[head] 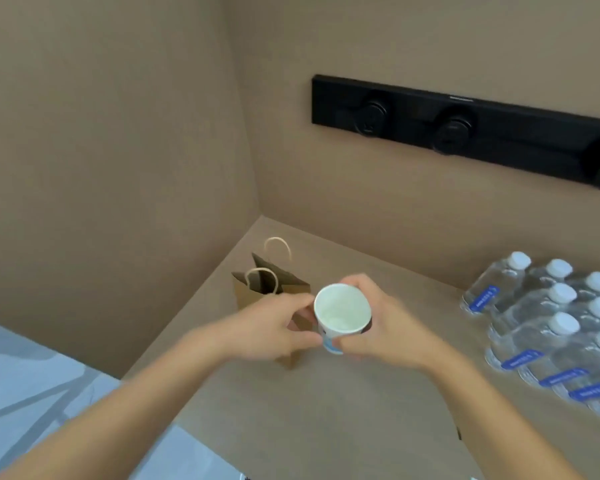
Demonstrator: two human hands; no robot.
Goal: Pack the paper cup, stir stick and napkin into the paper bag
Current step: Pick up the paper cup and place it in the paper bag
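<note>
Nothing legible anywhere here. The clear plastic water bottles with white caps wear blue labels with pale print, but it's too blurred to make out. The white paper cup shows blue markings low on its side, no letters to be made out, and the black wall-mounted panel carries a tiny, unreadable mark near its top edge.

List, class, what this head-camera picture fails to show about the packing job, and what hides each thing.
- Paper bag: lower front hidden by the left hand; its inside cannot be seen.
- Paper cup: printed side mostly covered by the right hand.
- Stir stick and napkin: nowhere in view.
- Water bottles: labels too blurred to read; pack cut off by the right edge.
</note>
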